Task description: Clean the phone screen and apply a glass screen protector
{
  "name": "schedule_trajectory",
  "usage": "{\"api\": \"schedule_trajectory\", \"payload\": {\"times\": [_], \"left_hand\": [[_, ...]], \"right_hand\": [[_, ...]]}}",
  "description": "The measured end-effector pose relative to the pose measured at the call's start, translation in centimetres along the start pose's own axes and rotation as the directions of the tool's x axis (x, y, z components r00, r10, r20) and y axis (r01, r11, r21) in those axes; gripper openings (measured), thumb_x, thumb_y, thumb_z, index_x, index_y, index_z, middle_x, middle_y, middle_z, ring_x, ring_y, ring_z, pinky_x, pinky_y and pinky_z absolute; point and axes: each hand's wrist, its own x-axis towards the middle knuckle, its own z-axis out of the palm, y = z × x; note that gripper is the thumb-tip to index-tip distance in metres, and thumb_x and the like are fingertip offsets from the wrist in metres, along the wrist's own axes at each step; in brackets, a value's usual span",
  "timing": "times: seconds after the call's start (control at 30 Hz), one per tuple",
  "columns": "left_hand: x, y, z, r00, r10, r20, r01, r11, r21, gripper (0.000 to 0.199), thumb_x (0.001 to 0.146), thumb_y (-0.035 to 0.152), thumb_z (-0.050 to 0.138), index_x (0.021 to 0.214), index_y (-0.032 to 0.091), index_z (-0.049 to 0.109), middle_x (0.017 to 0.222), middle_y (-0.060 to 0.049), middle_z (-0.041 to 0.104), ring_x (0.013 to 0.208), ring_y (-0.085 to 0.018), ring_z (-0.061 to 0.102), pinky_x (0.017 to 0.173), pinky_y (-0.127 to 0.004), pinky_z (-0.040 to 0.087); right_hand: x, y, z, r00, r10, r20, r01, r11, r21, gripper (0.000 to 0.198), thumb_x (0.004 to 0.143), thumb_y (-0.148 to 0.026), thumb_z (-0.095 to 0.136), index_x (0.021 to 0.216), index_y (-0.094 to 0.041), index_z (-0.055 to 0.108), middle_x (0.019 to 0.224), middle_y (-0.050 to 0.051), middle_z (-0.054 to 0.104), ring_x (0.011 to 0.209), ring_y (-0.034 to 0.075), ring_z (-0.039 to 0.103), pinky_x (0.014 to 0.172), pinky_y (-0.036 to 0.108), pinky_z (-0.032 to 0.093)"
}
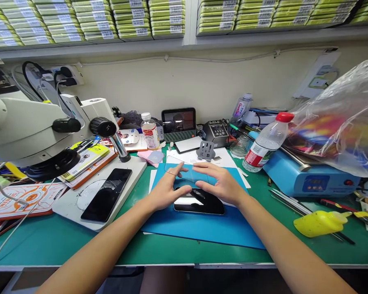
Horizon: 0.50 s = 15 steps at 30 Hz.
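A thin clear sheet [194, 173] with a faint dark outline spans the space between my hands, above the blue mat [178, 228]. My left hand [165, 188] has its fingers at the sheet's left part, thumb stretched to the right. My right hand [222, 181] has fingers and thumb around the sheet's right side; the exact contact is hard to see. Just below both hands, a black phone [205, 204] lies crosswise on the mat, its glossy face up and its far edge partly covered by my thumbs.
Another dark phone [107, 196] rests on the white base of a microscope [27, 130] at left. A red-capped bottle [266, 143], a blue machine [309, 175], a yellow squeeze bottle [320, 223] and thin tools stand or lie right. A grey stand [206, 150] is behind my hands.
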Motion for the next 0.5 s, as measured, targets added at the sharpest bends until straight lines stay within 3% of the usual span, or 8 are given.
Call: {"api": "schedule_trajectory", "payload": {"times": [0.13, 0.3, 0.4, 0.5], "left_hand": [[-0.1, 0.2, 0.2, 0.995, 0.052, -0.090, -0.059, 0.995, -0.079, 0.074, 0.092, 0.056, 0.062, 0.154, 0.028, 0.033, 0.143, -0.012, 0.056, 0.115, -0.026, 0.055, 0.105, -0.048, 0.043], [0.0, 0.5, 0.1, 0.979, 0.118, -0.163, -0.141, 0.980, -0.140, 0.063, 0.089, 0.053, 0.068, 0.140, 0.025, 0.044, 0.140, -0.013, 0.058, 0.122, -0.027, 0.056, 0.105, -0.045, 0.044], [0.1, 0.5, -0.3, 0.965, 0.151, -0.213, -0.176, 0.979, -0.101, 0.064, 0.089, 0.049, 0.069, 0.142, 0.025, 0.042, 0.136, -0.012, 0.061, 0.126, -0.028, 0.056, 0.107, -0.046, 0.043], [0.2, 0.3, -0.7, 0.952, 0.159, -0.263, -0.159, 0.987, 0.023, 0.071, 0.088, 0.047, 0.069, 0.149, 0.026, 0.039, 0.131, -0.011, 0.061, 0.124, -0.028, 0.057, 0.108, -0.046, 0.042]], "right_hand": [[-0.1, -0.5, 0.8, 0.999, -0.045, 0.013, 0.043, 0.990, 0.132, 0.041, 0.092, -0.048, 0.067, 0.125, -0.025, 0.073, 0.136, 0.012, 0.068, 0.124, 0.029, 0.065, 0.107, 0.048, 0.052], [0.1, -0.7, 0.5, 0.995, -0.037, 0.097, 0.023, 0.989, 0.144, 0.047, 0.093, -0.050, 0.064, 0.134, -0.027, 0.067, 0.147, 0.011, 0.060, 0.134, 0.030, 0.058, 0.111, 0.050, 0.047], [-0.8, -0.9, -1.2, 0.987, 0.085, 0.134, -0.088, 0.996, 0.018, 0.056, 0.093, -0.054, 0.061, 0.143, -0.029, 0.059, 0.156, 0.009, 0.051, 0.143, 0.032, 0.047, 0.117, 0.054, 0.040], [-3.0, -1.1, -3.1, 0.943, 0.301, 0.140, -0.277, 0.947, -0.166, 0.057, 0.094, -0.058, 0.056, 0.141, -0.028, 0.060, 0.148, 0.010, 0.059, 0.138, 0.034, 0.051, 0.115, 0.056, 0.041]]}}
